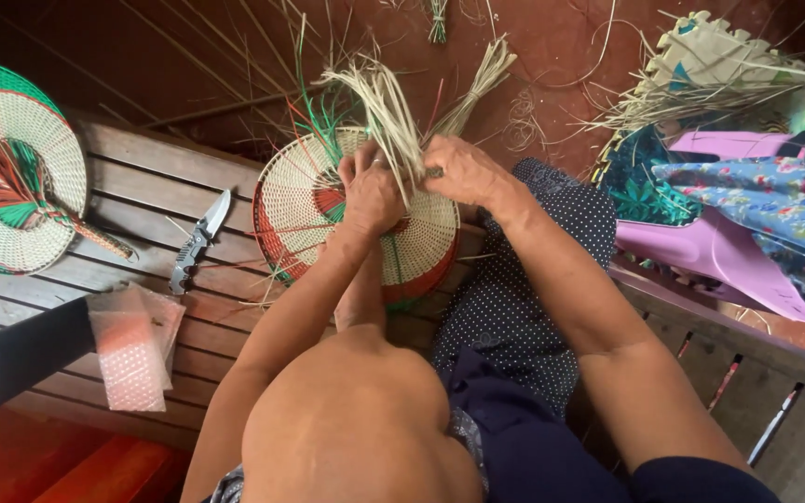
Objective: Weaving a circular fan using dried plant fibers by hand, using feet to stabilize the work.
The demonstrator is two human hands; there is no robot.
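Gripping a bundle of pale straw strands (393,116), our left hand (370,191) and right hand (463,169) close their fingers around it above the round woven fan (305,200) resting on our knee. Our hands hide the fan's centre, so we cannot make out the strands' attachment. A folding knife (196,240) lies on the wooden bench (142,186), well apart.

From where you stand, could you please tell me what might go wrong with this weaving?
The loose straw strands bunched between the left hand and right hand could slip and slacken the half-woven fan. The open folding knife lies blade out on the wooden bench, where an elbow might catch it.
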